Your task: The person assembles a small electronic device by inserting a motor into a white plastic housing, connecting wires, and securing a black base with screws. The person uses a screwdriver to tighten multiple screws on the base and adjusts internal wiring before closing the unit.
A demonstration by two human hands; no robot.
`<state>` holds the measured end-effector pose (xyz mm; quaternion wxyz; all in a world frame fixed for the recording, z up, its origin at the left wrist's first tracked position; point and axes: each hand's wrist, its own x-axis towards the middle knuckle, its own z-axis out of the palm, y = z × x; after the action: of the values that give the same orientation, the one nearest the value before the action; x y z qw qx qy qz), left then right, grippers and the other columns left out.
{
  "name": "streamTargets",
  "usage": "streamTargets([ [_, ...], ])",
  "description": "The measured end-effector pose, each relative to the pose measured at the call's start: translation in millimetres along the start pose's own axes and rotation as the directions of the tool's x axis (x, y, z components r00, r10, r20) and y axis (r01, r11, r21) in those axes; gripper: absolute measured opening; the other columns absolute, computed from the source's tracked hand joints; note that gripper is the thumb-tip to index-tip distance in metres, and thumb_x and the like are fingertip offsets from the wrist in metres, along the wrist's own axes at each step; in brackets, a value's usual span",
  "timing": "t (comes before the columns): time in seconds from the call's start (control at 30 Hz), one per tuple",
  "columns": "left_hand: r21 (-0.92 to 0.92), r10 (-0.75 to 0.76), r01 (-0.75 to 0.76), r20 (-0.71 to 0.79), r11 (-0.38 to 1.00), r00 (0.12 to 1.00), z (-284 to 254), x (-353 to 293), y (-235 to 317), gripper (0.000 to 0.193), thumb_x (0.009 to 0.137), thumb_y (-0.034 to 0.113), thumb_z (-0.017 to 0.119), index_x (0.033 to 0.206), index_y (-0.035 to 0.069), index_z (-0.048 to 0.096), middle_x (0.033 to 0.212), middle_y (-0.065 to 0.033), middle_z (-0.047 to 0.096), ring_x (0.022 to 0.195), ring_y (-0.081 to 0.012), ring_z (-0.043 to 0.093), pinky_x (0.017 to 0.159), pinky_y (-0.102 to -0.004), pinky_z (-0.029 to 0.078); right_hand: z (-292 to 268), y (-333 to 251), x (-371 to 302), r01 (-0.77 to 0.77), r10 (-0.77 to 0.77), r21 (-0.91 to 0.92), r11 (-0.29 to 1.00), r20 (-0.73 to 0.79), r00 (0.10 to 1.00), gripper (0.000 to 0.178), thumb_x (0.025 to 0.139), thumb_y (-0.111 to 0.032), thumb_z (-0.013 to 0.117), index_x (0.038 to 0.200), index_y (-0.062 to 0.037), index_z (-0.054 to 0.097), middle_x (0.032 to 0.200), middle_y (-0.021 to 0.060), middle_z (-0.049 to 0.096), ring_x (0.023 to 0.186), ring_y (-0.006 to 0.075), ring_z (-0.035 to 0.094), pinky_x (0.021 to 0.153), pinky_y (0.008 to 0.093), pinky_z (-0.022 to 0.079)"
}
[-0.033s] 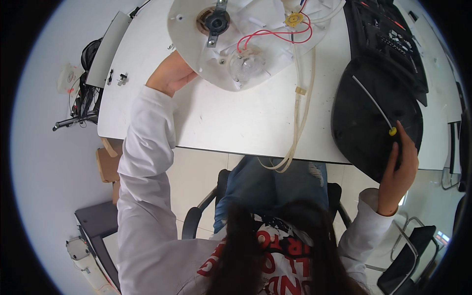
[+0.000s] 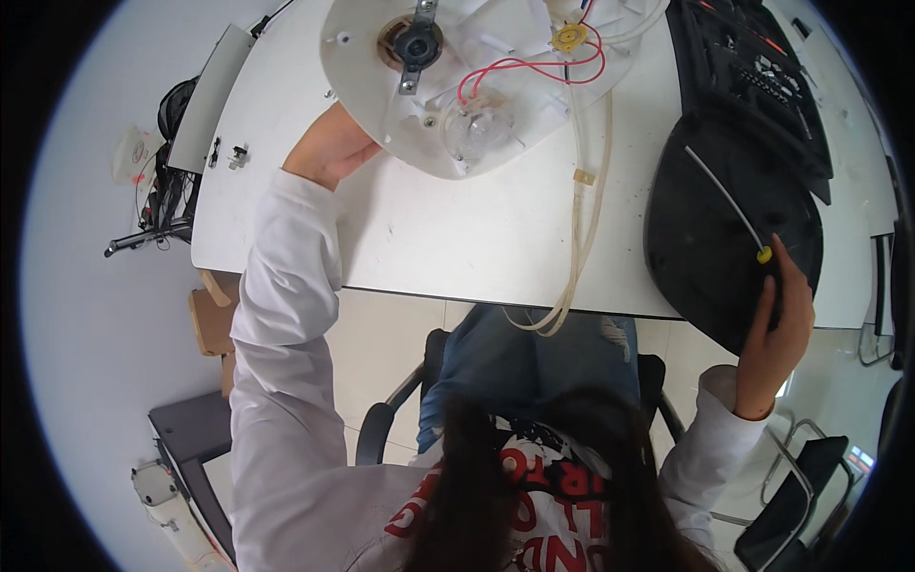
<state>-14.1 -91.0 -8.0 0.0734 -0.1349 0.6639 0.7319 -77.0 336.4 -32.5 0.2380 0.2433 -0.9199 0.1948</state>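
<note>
A white plastic housing (image 2: 367, 105) shows its inner side, with a dark round part on a metal bracket (image 2: 417, 43), red wires (image 2: 534, 65), a clear domed part (image 2: 481, 129) and a yellow disc (image 2: 570, 38). My left hand (image 2: 334, 148) reaches under its left rim; the fingers are hidden beneath it. At the right, my right hand (image 2: 782, 324) lies over the lower edge of a black rounded panel (image 2: 701, 229), index finger and thumb stretched out and apart. Its index fingertip is beside the yellow end (image 2: 764, 255) of a thin whitish rod (image 2: 724, 195) lying across the panel.
Pale tubes (image 2: 578, 229) hang from the housing over the front edge of the white table (image 2: 457, 257). A black tool case (image 2: 753, 86) lies open at the far right, touching the panel. Small metal parts (image 2: 238, 157) are at the left. A chair armrest (image 2: 376, 429) stands below.
</note>
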Motion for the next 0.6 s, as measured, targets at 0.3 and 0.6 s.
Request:
streamTargets([
  [0.3,-0.081,0.067,-0.065,0.031,0.995,0.997,-33.9,11.0,-23.9,0.022,0.082,0.008,0.062,0.104,0.007,0.059,0.091,-0.0009,0.060,0.080,-0.0126,0.059,0.070,-0.0276,0.050,0.8,4.5,-0.7,0.016,-0.015,-0.012,1.000,0.018,1.000,0.030,0.088,-0.001,0.046,0.115,-0.0052,0.060,0.101,0.0134,0.063,0.089,0.0257,0.062,0.079,0.0322,0.046],
  [0.6,0.048,0.144,-0.137,-0.183,0.989,0.973,-14.7,6.2,-23.2,0.033,0.079,0.008,0.066,0.110,0.007,0.054,0.094,-0.0001,0.056,0.081,-0.0118,0.056,0.068,-0.0277,0.049,1.5,6.2,-1.1,0.003,-0.003,-0.009,1.000,0.004,1.000,0.030,0.088,-0.001,0.046,0.114,-0.0052,0.060,0.102,0.0134,0.064,0.090,0.0261,0.062,0.081,0.0332,0.046],
])
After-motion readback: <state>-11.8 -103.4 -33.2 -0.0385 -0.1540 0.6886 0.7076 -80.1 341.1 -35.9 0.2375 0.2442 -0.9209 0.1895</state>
